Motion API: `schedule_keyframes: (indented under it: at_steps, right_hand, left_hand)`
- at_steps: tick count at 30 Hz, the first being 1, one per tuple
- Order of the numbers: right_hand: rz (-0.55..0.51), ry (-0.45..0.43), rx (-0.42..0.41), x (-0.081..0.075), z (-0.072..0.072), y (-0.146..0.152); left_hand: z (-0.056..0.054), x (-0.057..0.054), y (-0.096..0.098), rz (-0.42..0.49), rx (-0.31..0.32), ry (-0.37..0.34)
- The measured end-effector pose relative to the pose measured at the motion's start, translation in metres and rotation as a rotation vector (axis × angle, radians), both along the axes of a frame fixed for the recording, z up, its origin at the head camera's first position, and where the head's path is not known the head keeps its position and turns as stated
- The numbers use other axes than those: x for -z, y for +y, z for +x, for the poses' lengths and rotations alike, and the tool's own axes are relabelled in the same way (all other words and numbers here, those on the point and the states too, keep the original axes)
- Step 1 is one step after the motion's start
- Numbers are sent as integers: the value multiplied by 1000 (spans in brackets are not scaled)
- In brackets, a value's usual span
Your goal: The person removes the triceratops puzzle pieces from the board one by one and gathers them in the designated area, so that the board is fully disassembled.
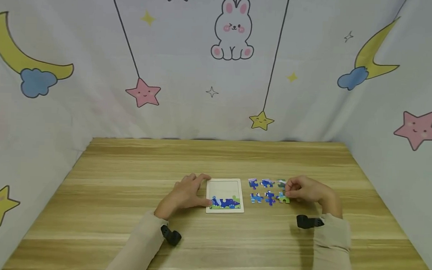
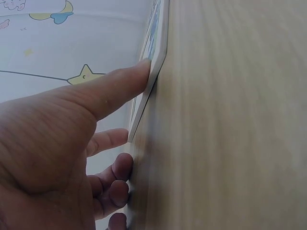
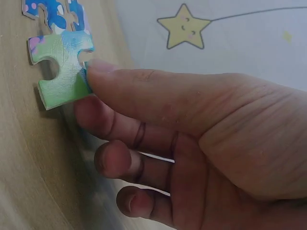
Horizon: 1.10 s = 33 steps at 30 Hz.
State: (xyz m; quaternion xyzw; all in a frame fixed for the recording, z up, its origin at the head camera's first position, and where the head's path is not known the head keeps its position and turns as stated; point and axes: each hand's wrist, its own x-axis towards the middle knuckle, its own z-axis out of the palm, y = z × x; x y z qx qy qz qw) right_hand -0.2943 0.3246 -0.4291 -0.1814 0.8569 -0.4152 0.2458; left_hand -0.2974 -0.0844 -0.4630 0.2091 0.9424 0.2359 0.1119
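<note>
In the head view my left hand (image 1: pixel 189 193) is at the left side of a square puzzle tray (image 1: pixel 225 184) with a pale wooden border. Its thumb presses on the border low on the left, and its index finger touches the upper left corner. Joined blue and green pieces (image 1: pixel 228 203) fill the bottom strip of the tray. To the right, my right hand (image 1: pixel 308 190) pinches a green and light-blue jigsaw piece (image 3: pixel 64 69) by one edge between thumb and index finger. Its other fingers are loosely bent in the right wrist view.
Several loose puzzle pieces (image 1: pixel 267 183) lie in two rows between the tray and my right hand. The wood-grain table (image 1: pixel 212 242) runs back to a white curtain (image 1: pixel 189 70) printed with stars, moons and a rabbit, which also encloses both sides.
</note>
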Motion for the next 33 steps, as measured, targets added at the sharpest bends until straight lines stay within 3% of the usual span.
schedule_keyframes:
  at_steps: [7, 15, 22, 33]
  right_hand:
    - [16, 27, -3, 0, -1, -1]
    - [66, 121, -8, -4, -4, -17]
    - [65, 187, -25, -7, -9, -54]
    - [42, 290, -181, 9, -13, -134]
  left_hand:
    - [0, -1, -1, -1, 2, 5]
    - [1, -1, -2, 2, 0, 9]
    - [1, 0, -2, 7, 4, 8]
    - [1, -1, 0, -36, -2, 28]
